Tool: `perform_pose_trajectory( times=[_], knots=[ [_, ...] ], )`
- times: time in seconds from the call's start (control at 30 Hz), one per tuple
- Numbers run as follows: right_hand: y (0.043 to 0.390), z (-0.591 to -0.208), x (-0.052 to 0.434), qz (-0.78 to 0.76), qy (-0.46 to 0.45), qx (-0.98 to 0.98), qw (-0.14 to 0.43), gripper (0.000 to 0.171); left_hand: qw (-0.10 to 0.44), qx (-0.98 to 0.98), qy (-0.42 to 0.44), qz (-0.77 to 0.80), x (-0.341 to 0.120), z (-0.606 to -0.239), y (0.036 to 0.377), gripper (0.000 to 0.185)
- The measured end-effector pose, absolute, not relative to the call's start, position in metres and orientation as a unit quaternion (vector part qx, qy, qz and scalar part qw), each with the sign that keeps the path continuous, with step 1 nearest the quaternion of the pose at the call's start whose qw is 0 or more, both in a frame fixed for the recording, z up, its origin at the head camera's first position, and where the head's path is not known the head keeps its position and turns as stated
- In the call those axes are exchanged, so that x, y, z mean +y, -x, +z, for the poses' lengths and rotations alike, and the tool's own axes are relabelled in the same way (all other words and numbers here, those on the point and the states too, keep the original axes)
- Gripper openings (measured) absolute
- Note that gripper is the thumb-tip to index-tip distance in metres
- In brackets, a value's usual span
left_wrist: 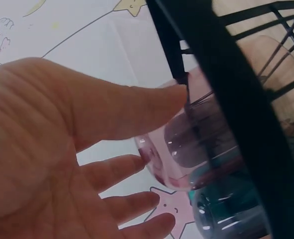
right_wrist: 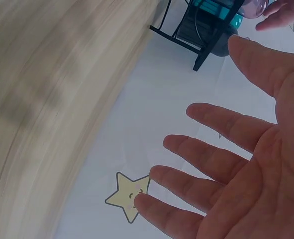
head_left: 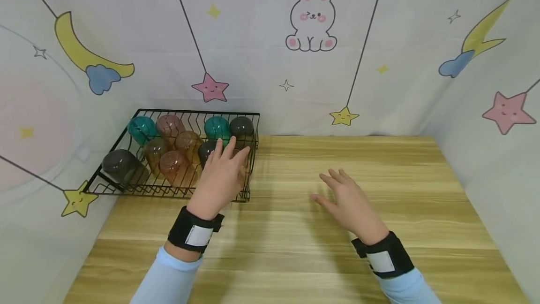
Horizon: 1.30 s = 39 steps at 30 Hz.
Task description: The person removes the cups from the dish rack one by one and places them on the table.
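"Head view first: where are the cups (head_left: 177,165)?"

"All in the black rack (head_left: 198,111), at the left of the bench (head_left: 422,210), domed ends up. I'd guess they're turned over to drain, with the wires to steady them."

"And the left hand (head_left: 221,170)?"

"Over the rack's right end, thumb and fingers apart beside a pink cup (left_wrist: 174,162) — close, though I can't tell whether it touches. Nothing is clasped."

"Right hand (head_left: 354,205)?"

"Above the bench, fingers spread, bare-palmed, well apart from the rack. Probably held aside to leave the other room."

"What of the room?"

"Streaky yellowish wood on the bench, soft shadows across it. Behind — a white backdrop (head_left: 274,27) printed with a rabbit (head_left: 312,20), moons and stars."
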State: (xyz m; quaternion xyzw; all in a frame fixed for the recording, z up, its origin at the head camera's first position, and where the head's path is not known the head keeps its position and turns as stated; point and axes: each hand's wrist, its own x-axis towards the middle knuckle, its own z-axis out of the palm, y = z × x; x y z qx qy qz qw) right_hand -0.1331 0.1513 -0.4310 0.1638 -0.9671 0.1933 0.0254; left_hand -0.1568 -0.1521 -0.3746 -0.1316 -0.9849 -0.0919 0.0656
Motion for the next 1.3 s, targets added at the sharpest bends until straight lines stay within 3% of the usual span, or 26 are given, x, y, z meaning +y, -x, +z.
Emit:
perform_pose_trajectory(
  times=[0.2,0.53,0.77,1.13,1.3],
  knots=[
    [0.132,-0.430,0.149,0.196,-0.165,-0.966,0.020,0.073,0.052,-0.984,0.138,-0.096,-0.152,-0.374,0.156,0.063],
    [0.129,-0.427,0.149,0.217,-0.161,-0.962,0.039,0.066,0.094,-0.981,0.149,-0.082,-0.150,-0.372,0.154,0.064],
    [0.128,-0.420,0.153,0.246,-0.150,-0.954,0.080,0.061,0.158,-0.973,0.154,-0.074,-0.150,-0.354,0.145,0.051],
    [0.126,-0.413,0.158,0.283,-0.136,-0.936,0.158,0.057,0.258,-0.957,0.103,-0.078,-0.145,-0.319,0.123,0.065],
    [0.125,-0.409,0.159,0.305,-0.124,-0.932,0.150,0.060,0.283,-0.942,0.090,-0.154,-0.135,-0.329,0.125,0.064]
  ],
)
